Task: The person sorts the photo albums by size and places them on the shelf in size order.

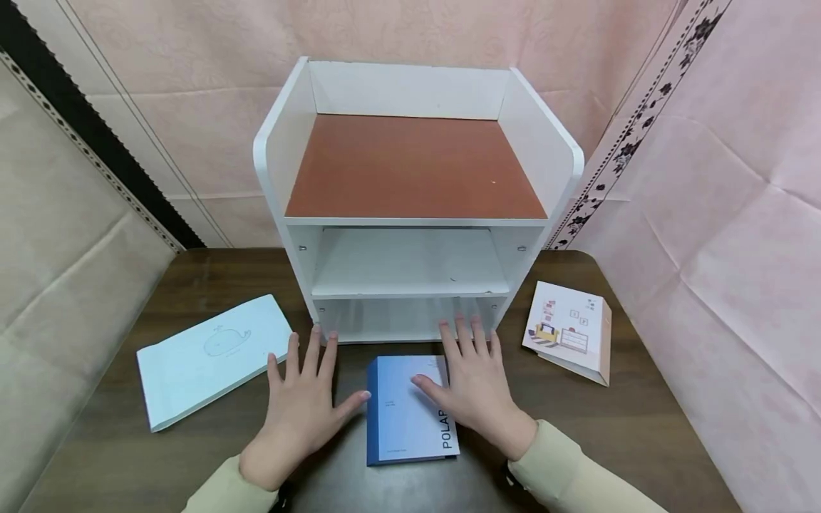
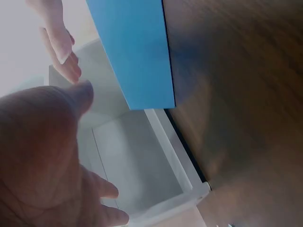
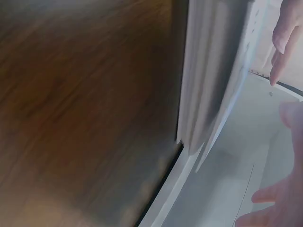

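Note:
A blue book (image 1: 407,420) marked "POLAR" lies flat on the dark table in front of a small white shelf unit (image 1: 417,292). To the book's left, my left hand (image 1: 298,410) is spread with straight fingers, its thumb tip near the blue spine (image 2: 137,56). My right hand (image 1: 474,392), fingers also extended, overlaps the book's upper right in the head view. Neither hand grips anything. The right wrist view shows the book's page side (image 3: 213,61) beside the shelf's bottom edge.
A pale blue book (image 1: 214,356) with a whale drawing lies at the left. On the right is a thick white illustrated book (image 1: 564,328). The shelf unit has a brown top board (image 1: 417,167) and two white levels under it. Pink fabric (image 1: 410,28) hangs behind.

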The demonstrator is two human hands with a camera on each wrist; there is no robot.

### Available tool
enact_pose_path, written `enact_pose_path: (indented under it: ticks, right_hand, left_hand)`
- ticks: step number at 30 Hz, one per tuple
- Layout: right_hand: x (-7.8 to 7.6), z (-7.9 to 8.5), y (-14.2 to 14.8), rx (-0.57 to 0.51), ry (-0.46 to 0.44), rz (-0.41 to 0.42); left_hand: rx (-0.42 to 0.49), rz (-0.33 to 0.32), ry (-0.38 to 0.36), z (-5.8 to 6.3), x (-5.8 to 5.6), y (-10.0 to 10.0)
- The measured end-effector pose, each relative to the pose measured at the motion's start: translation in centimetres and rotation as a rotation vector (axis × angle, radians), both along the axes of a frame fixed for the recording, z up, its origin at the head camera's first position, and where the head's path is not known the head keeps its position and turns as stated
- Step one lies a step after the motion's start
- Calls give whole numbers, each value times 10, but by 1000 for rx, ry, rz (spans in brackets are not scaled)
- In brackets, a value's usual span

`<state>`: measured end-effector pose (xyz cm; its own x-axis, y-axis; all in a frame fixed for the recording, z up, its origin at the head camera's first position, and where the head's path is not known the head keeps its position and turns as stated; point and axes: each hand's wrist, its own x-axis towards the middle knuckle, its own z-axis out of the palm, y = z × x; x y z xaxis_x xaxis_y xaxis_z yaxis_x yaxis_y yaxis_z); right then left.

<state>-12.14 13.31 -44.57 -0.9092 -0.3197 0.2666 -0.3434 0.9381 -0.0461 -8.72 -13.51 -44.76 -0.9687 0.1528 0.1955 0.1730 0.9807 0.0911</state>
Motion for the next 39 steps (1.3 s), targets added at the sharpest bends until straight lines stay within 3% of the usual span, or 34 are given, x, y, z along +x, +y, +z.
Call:
enact_pose_path:
  ticks: [5, 10, 23, 29, 33, 39]
  right_hand:
    - [-1, 5, -15, -86, -18, 55]
    - [-3, 13, -37, -272, -75, 147]
    - [-24, 29, -99, -648, -512, 274]
    - [-33, 29, -127, -728, -619, 344]
    - [-33, 26, -149, -765, -700, 327]
    - [-27, 23, -180, -847, -781, 218]
  left_hand:
    - [79, 22, -6, 3, 0, -10]
    - [106, 62, -39, 8, 2, -27]
    - [205, 211, -62, 23, 6, -91]
    - [254, 286, -78, 26, 10, -116]
    - [269, 333, -107, 23, 14, -133]
    - [282, 388, -146, 15, 20, -157]
